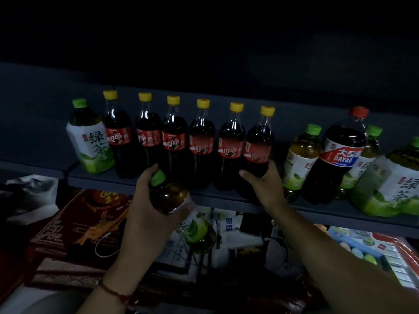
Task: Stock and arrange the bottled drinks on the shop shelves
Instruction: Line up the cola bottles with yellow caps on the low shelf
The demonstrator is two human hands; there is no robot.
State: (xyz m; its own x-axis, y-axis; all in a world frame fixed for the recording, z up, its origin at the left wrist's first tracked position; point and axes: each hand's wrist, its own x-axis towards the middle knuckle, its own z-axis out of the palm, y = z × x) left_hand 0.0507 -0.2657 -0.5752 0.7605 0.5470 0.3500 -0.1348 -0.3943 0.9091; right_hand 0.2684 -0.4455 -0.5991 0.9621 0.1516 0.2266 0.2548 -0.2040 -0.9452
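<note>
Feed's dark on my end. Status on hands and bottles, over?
Left hand grips green tea bottle, off the shelf. Right hand holds end cola bottle in the row. Gap beside it before the next green teas.

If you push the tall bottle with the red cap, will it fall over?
Probably not easily. The red-capped bottle looks nearly full of dark drink, so it is likely heavy and steady. It is tall, though, so a push near the cap could tip it. It also stands close among green tea bottles, which would likely catch it or get knocked.

Six cola bottles (174, 137), five green-tea bottles (90, 141), one Dayao bottle (337, 155).
</note>
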